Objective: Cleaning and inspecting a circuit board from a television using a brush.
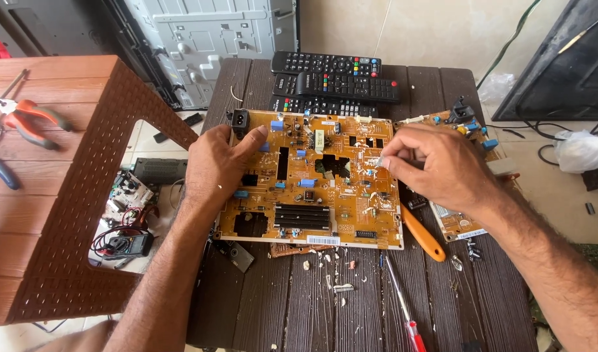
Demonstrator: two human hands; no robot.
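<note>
Head view: left hand flat on crosswise circuit board, right hand pinching component.

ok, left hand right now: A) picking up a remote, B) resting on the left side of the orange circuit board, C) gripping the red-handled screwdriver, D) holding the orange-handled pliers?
B: the left hand lies flat on the left part of the orange circuit board, thumb near the black socket at its corner.
</note>
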